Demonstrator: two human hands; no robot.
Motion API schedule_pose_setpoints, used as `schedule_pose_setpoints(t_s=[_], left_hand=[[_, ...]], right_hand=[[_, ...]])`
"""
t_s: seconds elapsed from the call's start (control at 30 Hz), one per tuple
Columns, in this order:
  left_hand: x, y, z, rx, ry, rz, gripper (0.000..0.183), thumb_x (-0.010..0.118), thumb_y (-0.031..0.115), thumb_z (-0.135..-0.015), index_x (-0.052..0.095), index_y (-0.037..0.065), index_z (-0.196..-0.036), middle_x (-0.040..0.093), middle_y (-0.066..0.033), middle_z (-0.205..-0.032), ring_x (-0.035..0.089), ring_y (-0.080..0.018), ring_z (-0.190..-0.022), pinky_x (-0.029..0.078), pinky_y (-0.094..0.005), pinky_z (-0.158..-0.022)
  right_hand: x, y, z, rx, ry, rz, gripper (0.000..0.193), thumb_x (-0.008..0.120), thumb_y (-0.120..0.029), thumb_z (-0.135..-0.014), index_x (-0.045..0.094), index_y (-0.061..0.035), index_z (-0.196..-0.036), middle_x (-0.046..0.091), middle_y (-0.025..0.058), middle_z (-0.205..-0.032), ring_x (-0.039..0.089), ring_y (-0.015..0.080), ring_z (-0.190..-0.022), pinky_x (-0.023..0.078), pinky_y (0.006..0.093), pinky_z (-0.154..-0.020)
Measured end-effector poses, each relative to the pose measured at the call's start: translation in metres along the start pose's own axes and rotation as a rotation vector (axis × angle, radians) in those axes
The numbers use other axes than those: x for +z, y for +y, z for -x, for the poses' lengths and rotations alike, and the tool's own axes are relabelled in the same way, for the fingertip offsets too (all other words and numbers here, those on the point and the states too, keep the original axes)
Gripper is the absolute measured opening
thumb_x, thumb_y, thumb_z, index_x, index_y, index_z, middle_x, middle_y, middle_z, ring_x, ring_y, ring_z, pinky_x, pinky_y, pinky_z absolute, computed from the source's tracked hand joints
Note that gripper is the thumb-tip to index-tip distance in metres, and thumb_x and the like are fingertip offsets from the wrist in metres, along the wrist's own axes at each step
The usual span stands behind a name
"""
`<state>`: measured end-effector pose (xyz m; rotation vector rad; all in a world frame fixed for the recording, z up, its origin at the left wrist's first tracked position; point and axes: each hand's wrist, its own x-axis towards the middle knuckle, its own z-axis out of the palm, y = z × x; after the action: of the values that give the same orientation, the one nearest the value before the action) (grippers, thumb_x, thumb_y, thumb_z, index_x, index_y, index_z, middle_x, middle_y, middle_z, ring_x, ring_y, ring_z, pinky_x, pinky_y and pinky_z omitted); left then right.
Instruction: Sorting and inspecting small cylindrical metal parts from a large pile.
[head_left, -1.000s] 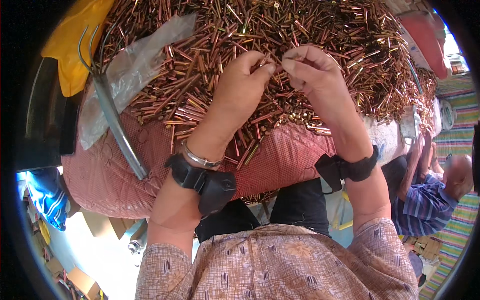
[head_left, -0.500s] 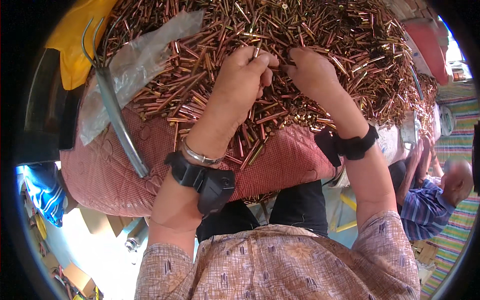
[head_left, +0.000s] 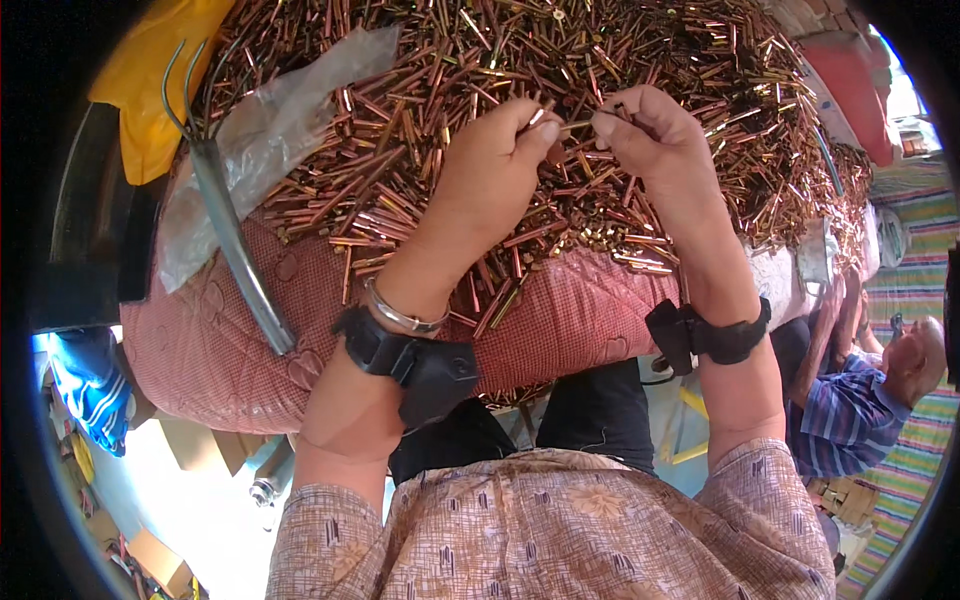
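Observation:
A large heap of thin copper-coloured metal rods (head_left: 420,120), like bolts or sleeves, lies before me. Over it my left hand (head_left: 497,155) is closed, thumb against forefinger, on a short shiny metal rod (head_left: 538,117). My right hand (head_left: 660,135) faces it with thumb and forefinger pinched together. From those fingertips a thin brass-coloured rod (head_left: 578,125) points toward the left hand. Whether the two pieces touch is too small to tell. Both hands are just above the heap, and the palms and curled fingers are partly hidden.
Left of the heap, a tined hand fork with a metal handle (head_left: 240,255) lies on a clear plastic bag (head_left: 275,130) and red patterned cloth (head_left: 220,350). A yellow bag (head_left: 150,100) hangs at far left. At right sits another person in a striped blue shirt (head_left: 850,420).
My right hand has risen and turned, its fingertips now pinching a thin rod near the left hand. The left hand has shifted slightly right and tilted its rod.

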<state>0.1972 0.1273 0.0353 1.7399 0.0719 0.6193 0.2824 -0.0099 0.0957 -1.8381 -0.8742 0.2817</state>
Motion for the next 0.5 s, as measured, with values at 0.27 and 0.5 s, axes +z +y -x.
schedule_pose_setpoints(t_s=[0.27, 0.5], left_hand=[[-0.006, 0.019, 0.002, -0.423, -0.178, 0.434, 0.013, 0.046, 0.015, -0.09, 0.055, 0.006, -0.09, 0.058, -0.0026, -0.071, 0.035, -0.0006, -0.048, 0.026, -0.0144, -0.041], [-0.006, 0.018, 0.002, -0.504, -0.22, 0.495, 0.012, 0.046, 0.014, -0.09, 0.055, 0.005, -0.091, 0.058, -0.0033, -0.07, 0.035, -0.0011, -0.048, 0.026, -0.0141, -0.041]], right_hand=[[-0.005, 0.012, -0.004, 0.144, 0.089, -0.805, 0.011, 0.047, -0.007, -0.088, 0.053, 0.0001, -0.095, 0.059, 0.0116, -0.09, 0.055, 0.0166, -0.079, 0.044, 0.0262, -0.067], [-0.001, 0.016, -0.009, 0.118, 0.128, -1.117, 0.013, 0.044, -0.007, -0.09, 0.046, 0.0037, -0.097, 0.053, 0.025, -0.107, 0.054, 0.0337, -0.104, 0.045, 0.0436, -0.092]])
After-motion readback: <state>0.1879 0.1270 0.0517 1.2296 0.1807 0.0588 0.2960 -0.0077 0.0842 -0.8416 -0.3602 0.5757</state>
